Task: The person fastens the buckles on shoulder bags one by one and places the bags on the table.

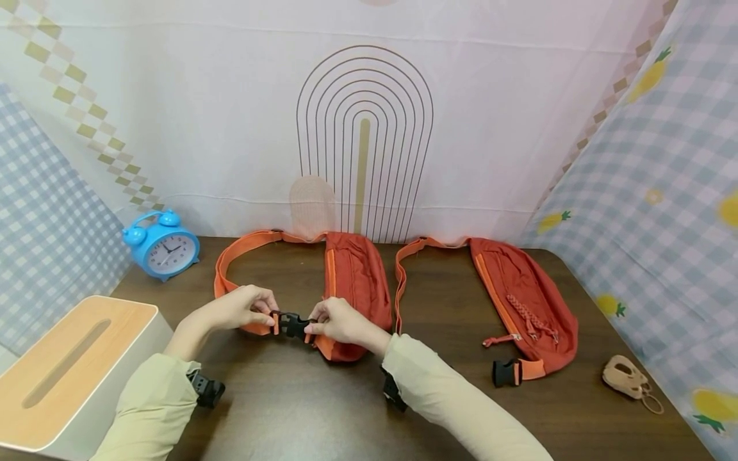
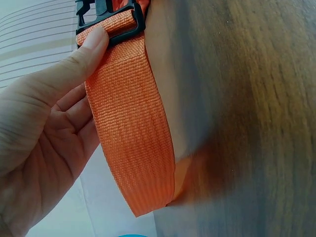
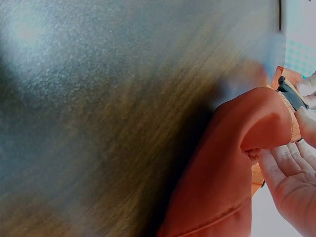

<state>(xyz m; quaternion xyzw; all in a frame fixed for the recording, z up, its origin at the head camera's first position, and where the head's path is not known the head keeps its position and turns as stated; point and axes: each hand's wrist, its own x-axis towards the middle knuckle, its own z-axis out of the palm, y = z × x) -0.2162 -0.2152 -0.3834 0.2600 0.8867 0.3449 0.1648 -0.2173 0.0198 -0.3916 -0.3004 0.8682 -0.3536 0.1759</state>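
A red waist bag (image 1: pixel 360 275) with an orange strap (image 1: pixel 245 243) lies on the table in the head view. My left hand (image 1: pixel 245 307) pinches the strap end at the pronged half of a black side-release buckle (image 1: pixel 296 327). In the left wrist view my thumb presses on the webbing at the black buckle frame (image 2: pixel 141 19), and the strap hangs below. My right hand (image 1: pixel 344 321) pinches the socket half at the bag's near end. The two halves line up end to end, with the prongs at the socket's mouth. The right wrist view shows the bag's back beside my fingers.
A second red waist bag (image 1: pixel 521 288) lies to the right, its buckle half (image 1: pixel 506 373) loose on the dark wooden table (image 1: pixel 277 410). A blue alarm clock (image 1: pixel 170 253), a wood-topped tissue box (image 1: pixel 86 352) and a tan keychain (image 1: pixel 624 378) stand around the edges.
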